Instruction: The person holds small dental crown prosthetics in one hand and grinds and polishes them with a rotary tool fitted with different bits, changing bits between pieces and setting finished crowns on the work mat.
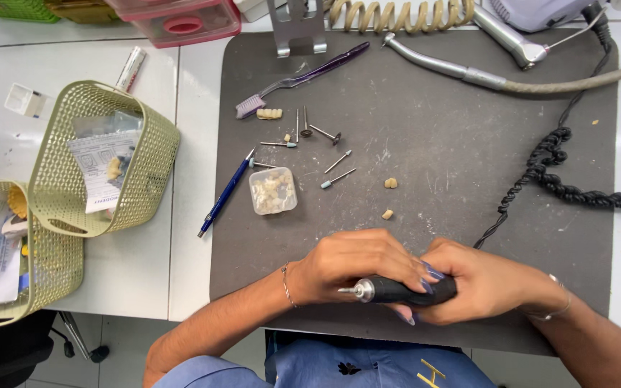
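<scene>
Two bare hands meet at the near edge of a dark grey work mat (433, 144), seen from above. The right hand (483, 284) is curled shut round a black rotary handpiece (404, 290), which lies horizontal across the palm w/ its metal chuck end pointing to the person's left; painted fingertips (433, 271) wrap over the top of the barrel. The left hand (353, 262) is cupped close against the tool's front, fingers folded in just above the chuck; can't tell whether it pinches anything, since the knuckles hide the fingertips.

Farther back on the mat, well apart from the hands: a small clear plastic box (273, 190) of pale tooth-like pieces, approx. centre-left; several loose burs (325, 134) on thin shanks beside it; a blue pen (226, 194) at the mat's left edge; a purple toothbrush (303, 77); two small tooth-coloured pieces (389, 184) nearer the middle. A black coiled cord (576, 190) runs along the right side. Left of the mat stand two green mesh baskets (145, 122) holding paper packets.
</scene>
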